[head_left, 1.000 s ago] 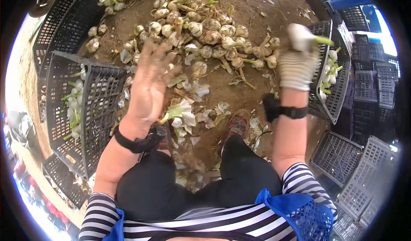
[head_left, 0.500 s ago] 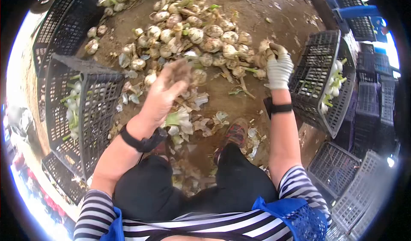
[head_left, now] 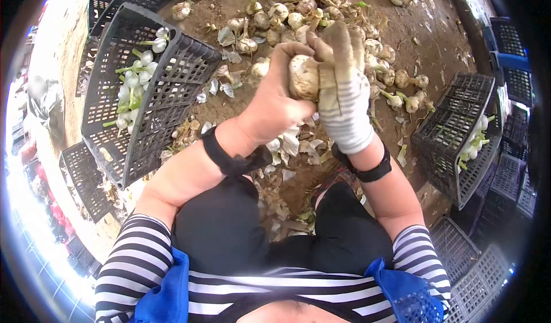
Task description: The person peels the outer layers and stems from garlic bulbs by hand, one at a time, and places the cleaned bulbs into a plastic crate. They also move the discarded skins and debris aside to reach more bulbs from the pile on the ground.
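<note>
A dirt-streaked garlic bulb [head_left: 303,77] is held up in front of me between both hands. My bare left hand [head_left: 278,96] curls around its left side, thumb below and fingers over the top. On the bulb's right, my right hand [head_left: 342,93] wears a soiled white striped glove; it presses against the bulb with its thumb bent near the top and its fingers pointing up. Whatever stem the bulb has is hidden by the glove. Beyond the hands, a heap of garlic bulbs [head_left: 291,20] lies on the dirt floor.
At left a tilted black crate [head_left: 181,73] contains cleaned white bulbs with green stems. Another black crate [head_left: 450,113] at right also holds white bulbs. More stacked crates [head_left: 508,173] stand farther right. Dry peelings [head_left: 287,145] litter the ground around my feet.
My right hand has come back from the heap's right edge with a bulb, toward the middle. My left hand has moved right and closed around the bulb. The camera view has shifted.
</note>
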### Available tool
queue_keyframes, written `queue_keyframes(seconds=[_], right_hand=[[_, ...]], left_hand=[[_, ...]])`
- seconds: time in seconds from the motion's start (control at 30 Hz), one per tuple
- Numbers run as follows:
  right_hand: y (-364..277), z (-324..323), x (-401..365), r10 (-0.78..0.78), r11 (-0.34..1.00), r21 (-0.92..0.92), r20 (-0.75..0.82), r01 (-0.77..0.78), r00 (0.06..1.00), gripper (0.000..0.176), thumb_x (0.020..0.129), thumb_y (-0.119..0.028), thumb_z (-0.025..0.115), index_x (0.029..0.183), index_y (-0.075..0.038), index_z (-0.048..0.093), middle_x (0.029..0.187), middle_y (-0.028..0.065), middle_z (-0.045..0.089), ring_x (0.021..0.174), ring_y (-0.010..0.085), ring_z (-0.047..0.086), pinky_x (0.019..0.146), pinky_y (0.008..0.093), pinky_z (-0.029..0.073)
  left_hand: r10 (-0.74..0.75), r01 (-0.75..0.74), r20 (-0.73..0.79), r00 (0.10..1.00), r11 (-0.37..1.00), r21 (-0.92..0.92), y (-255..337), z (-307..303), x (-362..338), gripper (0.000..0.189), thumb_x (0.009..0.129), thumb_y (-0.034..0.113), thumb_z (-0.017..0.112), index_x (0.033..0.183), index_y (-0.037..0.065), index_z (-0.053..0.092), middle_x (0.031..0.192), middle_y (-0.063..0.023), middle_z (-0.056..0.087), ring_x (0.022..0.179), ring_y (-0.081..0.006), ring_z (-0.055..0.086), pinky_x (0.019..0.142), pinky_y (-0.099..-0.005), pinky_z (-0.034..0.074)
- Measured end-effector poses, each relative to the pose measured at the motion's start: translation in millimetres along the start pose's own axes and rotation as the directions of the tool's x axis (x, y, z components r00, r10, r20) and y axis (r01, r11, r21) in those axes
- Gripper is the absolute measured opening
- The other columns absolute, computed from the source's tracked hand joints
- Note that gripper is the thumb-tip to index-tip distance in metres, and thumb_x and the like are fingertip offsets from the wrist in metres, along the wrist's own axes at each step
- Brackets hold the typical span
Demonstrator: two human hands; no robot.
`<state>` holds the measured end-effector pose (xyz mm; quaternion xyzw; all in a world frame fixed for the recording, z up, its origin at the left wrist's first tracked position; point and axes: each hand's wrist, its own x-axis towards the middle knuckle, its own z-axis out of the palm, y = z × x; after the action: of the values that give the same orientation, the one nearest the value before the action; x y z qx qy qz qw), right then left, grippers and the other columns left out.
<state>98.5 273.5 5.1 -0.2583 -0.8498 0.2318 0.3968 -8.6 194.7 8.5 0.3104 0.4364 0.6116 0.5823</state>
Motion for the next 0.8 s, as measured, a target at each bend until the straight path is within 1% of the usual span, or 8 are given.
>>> queue_keyframes(seconds=[0.07,0.17,0.33,0.53,0.6,0.63,0.73,0.8], right_hand=[[6,3,-4,0.001,0.993,-0.114,0.113,0.012,0.994,0.058,0.084,-0.004,0.051,0.137,-0.01,0.029,0.116,0.0103,0.059,0.104,0.0235,0.058,0.106,0.0487,0.022],[19,-2,-10,0.223,0.957,0.177,0.055,-0.229,0.973,0.06,0.081,-0.003,0.054,0.136,-0.012,0.03,0.107,0.0089,0.063,0.102,0.0218,0.058,0.103,0.0468,0.026],[-8,-20,11,-0.292,0.926,-0.194,0.169,0.322,0.941,0.063,0.066,-0.011,0.065,0.126,-0.013,0.047,0.081,-0.0017,0.063,0.081,0.0197,0.056,0.084,0.0374,0.038],[-2,-11,0,-0.164,0.917,-0.281,0.381,0.283,0.91,0.067,0.062,-0.024,0.067,0.125,-0.015,0.049,0.074,-0.0034,0.054,0.081,0.018,0.051,0.08,0.0372,0.035],[0,-8,-3,-0.162,0.906,-0.319,0.348,0.279,0.923,0.066,0.063,-0.024,0.065,0.126,-0.014,0.048,0.075,-0.0033,0.054,0.082,0.0181,0.05,0.079,0.0373,0.035],[1,-7,-5,-0.187,0.877,-0.362,0.35,0.316,0.918,0.067,0.062,-0.023,0.066,0.126,-0.013,0.048,0.075,-0.0029,0.054,0.082,0.0181,0.05,0.081,0.0378,0.035],[1,-12,-4,-0.23,0.868,-0.356,0.331,0.347,0.915,0.067,0.06,-0.022,0.067,0.124,-0.011,0.049,0.074,-0.0023,0.054,0.082,0.0184,0.05,0.083,0.0385,0.035],[-5,-15,1,-0.253,0.88,-0.317,0.318,0.354,0.914,0.065,0.061,-0.02,0.067,0.123,-0.01,0.05,0.075,-0.0018,0.054,0.081,0.0192,0.05,0.085,0.0388,0.036]], left_hand=[[-0.026,0.016,-0.091,0.996,0.993,-0.114,0,-6,-5,0.066,0.061,-0.017,0.052,0.118,0.009,0.031,0.102,-0.0042,0.044,0.09,-0.013,0.05,0.071,-0.0249,0.046],[-0.109,0.068,-0.135,0.985,0.959,-0.276,7,-12,-7,0.067,0.063,-0.018,0.052,0.119,0.011,0.031,0.102,-0.0056,0.047,0.089,-0.0161,0.053,0.071,-0.0275,0.048],[-0.235,0.172,-0.129,0.964,0.911,-0.374,14,-11,-12,0.065,0.066,-0.016,0.055,0.121,0.01,0.031,0.105,-0.0076,0.048,0.09,-0.0177,0.054,0.072,-0.0296,0.049],[-0.215,0.199,-0.076,0.974,0.965,-0.174,0,-19,-12,0.067,0.069,-0.015,0.056,0.127,0.005,0.03,0.12,-0.0105,0.044,0.103,-0.0209,0.053,0.077,-0.0335,0.05],[0.024,0.028,-0.125,0.992,0.918,0.397,0,-19,-12,0.06,0.067,-0.013,0.06,0.121,0.003,0.038,0.112,-0.0106,0.051,0.096,-0.0188,0.056,0.077,-0.0335,0.05],[0.026,0.027,-0.128,0.991,0.918,0.397,1,-20,-11,0.06,0.067,-0.013,0.06,0.121,0.003,0.038,0.112,-0.0106,0.051,0.096,-0.0188,0.056,0.077,-0.0335,0.05],[-0.157,0.208,-0.183,0.971,0.928,0.31,10,-30,-6,0.042,0.075,0.006,0.063,0.114,0.003,0.047,0.102,-0.0091,0.058,0.089,-0.0195,0.059,0.077,-0.0361,0.05],[-0.582,0.528,-0.092,0.808,0.784,-0.325,18,-35,-3,0.035,0.085,0.028,0.054,0.11,0.005,0.052,0.097,-0.0082,0.061,0.083,-0.0219,0.061,0.077,-0.0379,0.049]])
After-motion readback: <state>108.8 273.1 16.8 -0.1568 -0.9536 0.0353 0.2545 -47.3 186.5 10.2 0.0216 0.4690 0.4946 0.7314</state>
